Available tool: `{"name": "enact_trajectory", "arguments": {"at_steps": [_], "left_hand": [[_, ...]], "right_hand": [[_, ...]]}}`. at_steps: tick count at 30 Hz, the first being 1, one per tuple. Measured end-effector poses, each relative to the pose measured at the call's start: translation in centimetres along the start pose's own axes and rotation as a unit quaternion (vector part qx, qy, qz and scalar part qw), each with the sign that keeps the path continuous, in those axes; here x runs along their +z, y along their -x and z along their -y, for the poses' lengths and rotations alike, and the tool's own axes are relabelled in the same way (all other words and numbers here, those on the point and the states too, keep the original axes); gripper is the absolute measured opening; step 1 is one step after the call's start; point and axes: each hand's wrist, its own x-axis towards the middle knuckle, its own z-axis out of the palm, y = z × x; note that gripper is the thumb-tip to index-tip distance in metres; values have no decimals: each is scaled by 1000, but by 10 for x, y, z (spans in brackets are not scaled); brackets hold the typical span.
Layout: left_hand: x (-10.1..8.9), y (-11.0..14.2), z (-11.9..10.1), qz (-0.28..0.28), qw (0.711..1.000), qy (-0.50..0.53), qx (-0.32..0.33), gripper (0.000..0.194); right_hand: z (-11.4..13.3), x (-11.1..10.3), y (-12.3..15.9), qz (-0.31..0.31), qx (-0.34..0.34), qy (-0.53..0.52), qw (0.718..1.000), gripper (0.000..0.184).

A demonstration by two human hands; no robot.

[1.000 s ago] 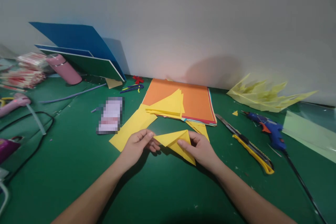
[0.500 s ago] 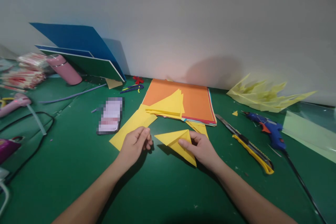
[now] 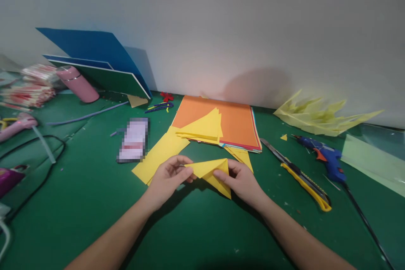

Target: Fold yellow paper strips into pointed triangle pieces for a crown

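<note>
A folded piece of yellow paper (image 3: 211, 170) is held between my two hands above the green table. My left hand (image 3: 172, 177) pinches its pointed left tip between thumb and fingers. My right hand (image 3: 242, 181) grips the wider right side, thumb on the front and the other fingers behind the paper. Beyond my hands, folded yellow triangles (image 3: 204, 126) lie on a stack of coloured sheets with an orange sheet (image 3: 237, 118) on top. A flat yellow sheet (image 3: 158, 156) extends behind my left hand.
On the right lie a utility knife (image 3: 303, 185) with its blade out and a blue glue gun (image 3: 329, 160) with a cord. A phone (image 3: 133, 139) rests on the left. Further left are a pink bottle (image 3: 77, 84) and leaning blue boards (image 3: 91, 44). Pale yellow folded paper (image 3: 322, 118) stands back right.
My left hand let go of the paper's left tip with closed fingers, then came back and pinches it again. My right hand has kept its grip throughout.
</note>
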Motion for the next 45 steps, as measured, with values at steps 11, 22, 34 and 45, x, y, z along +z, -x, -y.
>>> {"name": "enact_trajectory", "arguments": {"at_steps": [11, 22, 34, 45], "left_hand": [[-1, -2, 0, -30, 999, -1, -22, 35], [9, 6, 0, -10, 982, -179, 59, 18], [-5, -8, 3, -89, 993, -81, 13, 31], [1, -1, 9, 30, 988, -146, 32, 32]], "right_hand": [[1, 1, 0, 7, -12, 11, 1000, 37], [2, 4, 1, 38, -25, 89, 995, 33], [3, 3, 2, 13, -9, 92, 996, 51], [5, 4, 6, 16, -49, 166, 985, 30]]}}
